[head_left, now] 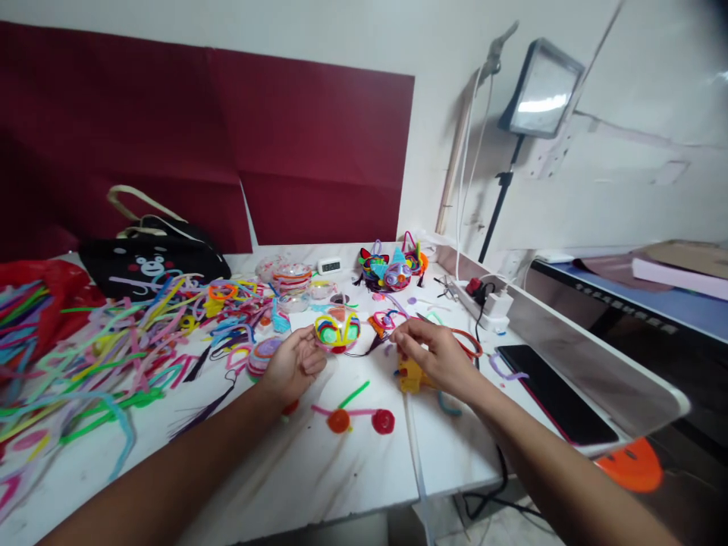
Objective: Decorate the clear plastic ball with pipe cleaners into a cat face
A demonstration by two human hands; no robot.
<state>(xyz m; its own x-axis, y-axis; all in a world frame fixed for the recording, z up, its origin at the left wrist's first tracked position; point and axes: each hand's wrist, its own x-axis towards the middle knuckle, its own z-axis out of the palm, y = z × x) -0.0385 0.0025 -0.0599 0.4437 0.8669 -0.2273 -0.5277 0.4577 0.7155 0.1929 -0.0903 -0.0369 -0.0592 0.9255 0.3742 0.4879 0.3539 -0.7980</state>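
My left hand (296, 362) has its fingers closed on the edge of a small colourful pipe-cleaner face (337, 331), mostly yellow with green and blue parts, held above the white table (364, 462). To its right, my right hand (424, 345) is closed in a pinch; whatever is between the fingertips is too small to make out. Just under that hand sits a yellow tool (410, 376), partly covered by it. Nearer the front edge, an orange coil (338, 421) and a red coil (383, 422) lie by a pink stem and a green stem (353, 394).
Loose pipe cleaners (142, 341) cover the left side. Behind them is a black bag (153, 262). Finished-looking colourful pieces (392, 271) and a small clock (328, 265) stand at the back. A phone (554, 394) and power strip (472, 299) are on the right.
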